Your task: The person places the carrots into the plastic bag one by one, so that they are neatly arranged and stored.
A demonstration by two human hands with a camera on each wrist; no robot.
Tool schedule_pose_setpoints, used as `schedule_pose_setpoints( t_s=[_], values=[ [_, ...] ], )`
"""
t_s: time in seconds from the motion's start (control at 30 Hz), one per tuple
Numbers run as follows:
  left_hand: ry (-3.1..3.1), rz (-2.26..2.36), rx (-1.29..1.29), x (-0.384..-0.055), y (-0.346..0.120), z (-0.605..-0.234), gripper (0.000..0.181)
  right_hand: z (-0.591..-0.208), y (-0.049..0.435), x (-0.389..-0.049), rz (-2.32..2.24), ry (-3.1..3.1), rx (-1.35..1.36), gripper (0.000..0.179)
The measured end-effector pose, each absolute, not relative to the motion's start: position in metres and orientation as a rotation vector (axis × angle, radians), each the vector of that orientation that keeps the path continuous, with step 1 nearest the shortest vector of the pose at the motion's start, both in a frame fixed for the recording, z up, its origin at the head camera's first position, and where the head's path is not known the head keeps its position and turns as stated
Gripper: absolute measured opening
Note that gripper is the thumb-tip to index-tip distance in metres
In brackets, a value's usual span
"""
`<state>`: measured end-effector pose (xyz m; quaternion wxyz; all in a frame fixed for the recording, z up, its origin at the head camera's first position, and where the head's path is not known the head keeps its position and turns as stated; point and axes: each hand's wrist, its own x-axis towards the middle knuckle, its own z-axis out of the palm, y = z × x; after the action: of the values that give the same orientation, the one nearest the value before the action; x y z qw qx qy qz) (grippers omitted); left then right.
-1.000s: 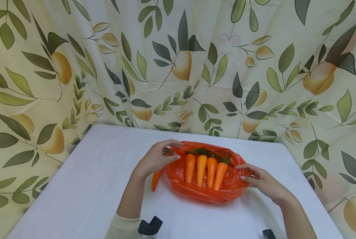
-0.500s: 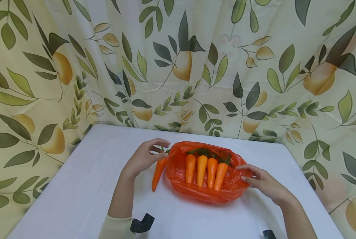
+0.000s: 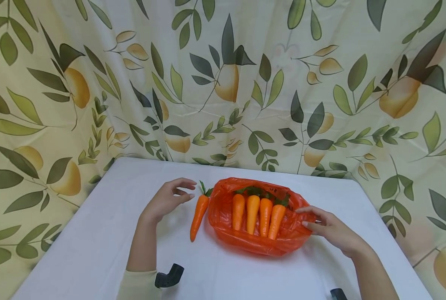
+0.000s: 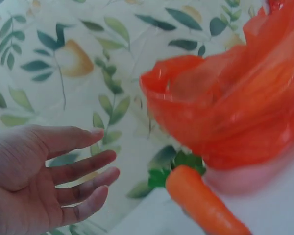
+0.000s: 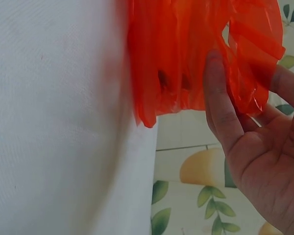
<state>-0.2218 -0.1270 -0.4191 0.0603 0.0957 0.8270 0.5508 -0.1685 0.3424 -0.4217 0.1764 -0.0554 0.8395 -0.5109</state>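
Note:
A red plastic bag (image 3: pixel 258 246) lies with its mouth spread, and several orange carrots (image 3: pixel 252 214) with dark green tops lie side by side in it. One more carrot (image 3: pixel 199 216) with a leafy top lies on the table just left of the bag. My left hand (image 3: pixel 165 200) hovers left of that carrot, apart from it, its fingers loosely bent around nothing; the left wrist view shows the bare palm (image 4: pixel 19 181). At the bag's right edge my right hand (image 3: pixel 333 229) pinches the plastic between thumb and fingers, which the right wrist view shows around the rim.
The white table (image 3: pixel 106 233) extends around the bag, its far edge against a curtain (image 3: pixel 208 104) printed with leaves and fruit. Dark wrist-worn devices, including the left one (image 3: pixel 169 276), show near the bottom of the head view.
My left hand has drawn away leftward from the bag's left rim and past the loose carrot, which now shows whole. The right hand and the bag look unmoved.

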Motion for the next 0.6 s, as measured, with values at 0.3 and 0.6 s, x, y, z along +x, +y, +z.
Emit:
schedule_pose_setpoints(
  t_s=[0.3, 0.6],
  values=[
    [2.303, 1.734, 0.199, -0.234, -0.145, -0.457, 0.037, -0.416, 0.342, -0.167, -1.454, 2.366, -0.178, 0.044],
    [2.141, 1.71, 0.26, -0.239, -0.145, -0.481, 0.048, -0.418, 0.344, -0.168, -1.458, 2.36, -0.198, 0.045]
  ],
)
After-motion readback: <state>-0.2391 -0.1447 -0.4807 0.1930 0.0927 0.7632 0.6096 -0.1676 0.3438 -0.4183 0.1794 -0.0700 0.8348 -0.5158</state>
